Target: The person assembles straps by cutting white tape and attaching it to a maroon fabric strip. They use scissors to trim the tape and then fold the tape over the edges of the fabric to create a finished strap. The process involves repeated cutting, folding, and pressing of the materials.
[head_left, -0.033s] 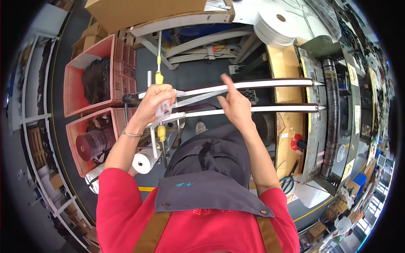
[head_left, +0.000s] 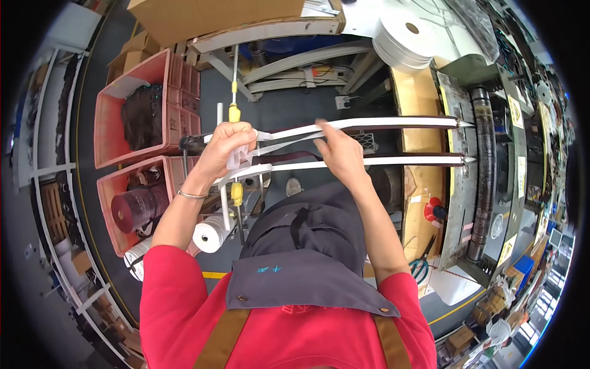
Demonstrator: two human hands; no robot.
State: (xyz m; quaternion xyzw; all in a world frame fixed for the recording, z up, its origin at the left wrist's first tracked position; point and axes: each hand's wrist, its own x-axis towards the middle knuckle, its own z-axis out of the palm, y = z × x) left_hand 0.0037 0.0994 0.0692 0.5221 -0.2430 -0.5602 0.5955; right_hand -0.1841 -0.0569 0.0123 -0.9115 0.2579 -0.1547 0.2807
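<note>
My left hand (head_left: 230, 146) is closed in a fist around a translucent whitish strip (head_left: 279, 146), with some of it bunched below the fingers. From the fist the strip runs right to my right hand (head_left: 342, 152), whose fingers are curled in at it. The right index fingertip is blurred beside the upper white band (head_left: 405, 122). A lower white band (head_left: 393, 161) runs roughly parallel. Both bands have dark maroon edges and reach right to pointed metal guides at a machine roller (head_left: 481, 172). At the left, both bands pass a stand with yellow-collared rods (head_left: 234, 114).
Two pink crates (head_left: 132, 111) with dark rolls and material stand at the left. White spools (head_left: 209, 236) lie near my left elbow. A large white roll (head_left: 402, 40) sits on the far table. Teal-handled scissors (head_left: 420, 269) and a red round object (head_left: 432, 209) lie at the wooden tray's right side.
My right index finger, stretched up past the upper band before, has come down and bent toward the strip. My left hand keeps its grip, nearly unmoved.
</note>
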